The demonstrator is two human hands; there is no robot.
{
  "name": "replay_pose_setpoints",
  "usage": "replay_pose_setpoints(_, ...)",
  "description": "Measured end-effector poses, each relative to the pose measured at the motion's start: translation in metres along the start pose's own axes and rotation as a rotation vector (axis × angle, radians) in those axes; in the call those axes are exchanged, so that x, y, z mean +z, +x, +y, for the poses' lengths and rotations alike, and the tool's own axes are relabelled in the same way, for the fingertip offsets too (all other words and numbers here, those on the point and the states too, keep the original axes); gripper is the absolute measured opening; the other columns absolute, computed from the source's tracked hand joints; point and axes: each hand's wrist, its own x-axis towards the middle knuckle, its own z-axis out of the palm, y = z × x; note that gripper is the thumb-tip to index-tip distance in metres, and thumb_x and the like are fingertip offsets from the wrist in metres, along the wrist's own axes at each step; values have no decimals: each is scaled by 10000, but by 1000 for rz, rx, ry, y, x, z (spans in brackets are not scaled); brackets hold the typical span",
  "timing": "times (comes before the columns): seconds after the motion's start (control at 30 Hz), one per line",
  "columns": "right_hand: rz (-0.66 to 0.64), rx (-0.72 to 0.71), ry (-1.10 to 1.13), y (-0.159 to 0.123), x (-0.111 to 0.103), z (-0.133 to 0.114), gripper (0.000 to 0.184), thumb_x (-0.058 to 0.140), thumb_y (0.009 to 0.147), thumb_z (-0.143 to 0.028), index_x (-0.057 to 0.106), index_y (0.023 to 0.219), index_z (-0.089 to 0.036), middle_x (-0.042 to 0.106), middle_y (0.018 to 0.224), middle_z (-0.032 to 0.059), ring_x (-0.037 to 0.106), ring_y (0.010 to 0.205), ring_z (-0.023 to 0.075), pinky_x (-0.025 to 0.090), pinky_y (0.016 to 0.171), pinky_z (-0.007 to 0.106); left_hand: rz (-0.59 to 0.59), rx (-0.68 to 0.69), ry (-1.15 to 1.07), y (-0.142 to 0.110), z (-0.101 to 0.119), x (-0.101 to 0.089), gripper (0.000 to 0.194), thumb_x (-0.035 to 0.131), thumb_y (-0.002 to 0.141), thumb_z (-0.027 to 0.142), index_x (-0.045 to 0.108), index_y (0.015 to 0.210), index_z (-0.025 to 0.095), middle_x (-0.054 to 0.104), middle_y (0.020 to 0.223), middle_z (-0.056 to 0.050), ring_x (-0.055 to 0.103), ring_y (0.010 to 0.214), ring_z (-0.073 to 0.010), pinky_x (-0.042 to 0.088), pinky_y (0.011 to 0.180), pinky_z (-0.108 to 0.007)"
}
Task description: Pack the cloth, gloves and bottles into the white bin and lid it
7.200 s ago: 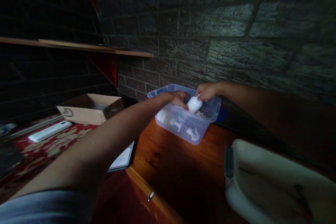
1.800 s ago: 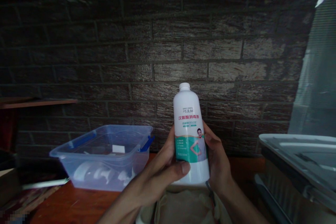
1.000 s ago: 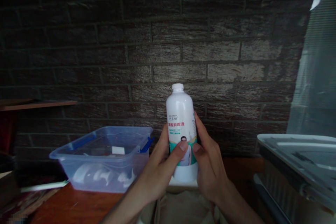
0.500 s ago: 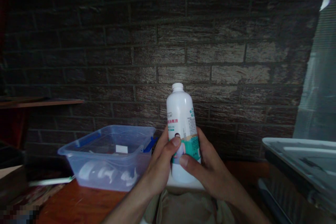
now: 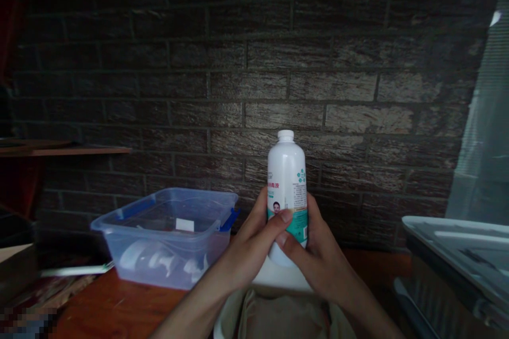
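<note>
A white plastic bottle (image 5: pixel 286 169) with a green and white printed label and a white screw cap stands upright between my hands. My left hand (image 5: pixel 260 233) wraps its left side, the thumb lying across the label. On the other side my right hand (image 5: pixel 318 246) grips it, its thumb pressed on the lower front. The fingers behind the bottle are hidden. Below it is a pale container (image 5: pixel 228 323) holding olive-brown cloth (image 5: pixel 282 315). Whether the bottle's base touches the container's far rim, I cannot tell.
To the left, a clear bluish plastic box (image 5: pixel 165 233) with blue clips holds white items on the wooden table (image 5: pixel 115 304). A larger lidded bin (image 5: pixel 457 238) stands at the right. Behind is a dark brick wall (image 5: pixel 222 63), with a shelf (image 5: pixel 79 149) at the left.
The bottle has moved a little to the right in view with both hands and turned slightly, showing more of its side label. The left thumb lies further right across it.
</note>
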Motion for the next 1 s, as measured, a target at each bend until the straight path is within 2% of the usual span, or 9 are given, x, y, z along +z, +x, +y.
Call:
replay_pose_setpoints(0.13,-76,45,162,0,-4,-5,596,704,943,-329,423,1468,-304,639,1339,59,630,1199,254,525,1014,401,9,-8,-4,-1,2,2,556,630,980,410,466,1493,271,602,1459,-58,605,1250,-277,478,1041,-361)
replay_pose_setpoints(0.27,-120,71,244,1,-7,-6,594,720,931,-326,444,1456,-293,633,1351,60,613,1218,249,515,1022,391,8,41,-3,0,-3,5,540,631,983,400,485,1488,277,597,1472,-43,608,1246,-265,482,1035,-335)
replay_pose_setpoints(0.4,-89,51,305,2,-5,-2,576,734,922,-314,463,1430,-299,654,1296,34,622,1158,221,516,993,357,62,104,-10,5,-17,6,508,575,1010,434,504,1490,284,577,1502,-39,552,1337,-287,439,1097,-367)
replay_pose_setpoints(0.5,-56,43,339,2,-3,0,568,758,905,-306,489,1406,-303,674,1239,12,633,1098,202,511,982,337,99,145,-40,9,-25,5,517,499,1034,485,507,1505,271,548,1537,-44,460,1435,-296,324,1208,-408)
replay_pose_setpoints(0.6,-9,58,365,3,-2,2,558,747,918,-328,493,1415,-327,677,1252,2,638,1108,206,511,981,339,73,96,-122,7,-29,4,530,480,1041,478,471,1534,285,491,1588,-34,406,1483,-292,262,1254,-430)
replay_pose_setpoints(0.67,33,65,391,4,-1,6,494,699,952,-375,514,1408,-337,668,1297,2,637,1144,216,508,1006,359,68,72,-153,5,-29,4,525,486,1042,464,457,1541,304,474,1601,-27,397,1492,-291,248,1263,-447)
replay_pose_setpoints(0.8,88,68,559,9,-1,14,362,513,1034,-476,589,1352,-320,658,1355,11,622,1224,248,494,1064,422,100,133,-101,2,-29,8,497,492,1045,452,480,1522,313,491,1586,-25,378,1503,-289,261,1258,-451)
replay_pose_setpoints(0.9,71,89,665,9,-1,15,343,496,1032,-428,602,1333,-301,661,1364,8,597,1282,266,481,1093,443,98,133,-82,3,-29,9,491,496,1045,455,490,1512,303,522,1559,-28,406,1484,-284,285,1246,-434)
replay_pose_setpoints(1.0,48,122,664,7,-3,15,364,529,997,-361,587,1352,-304,671,1355,-5,583,1308,273,472,1107,446,101,125,-69,6,-29,7,499,500,1039,471,510,1495,271,549,1532,-49,434,1461,-296,314,1229,-441)
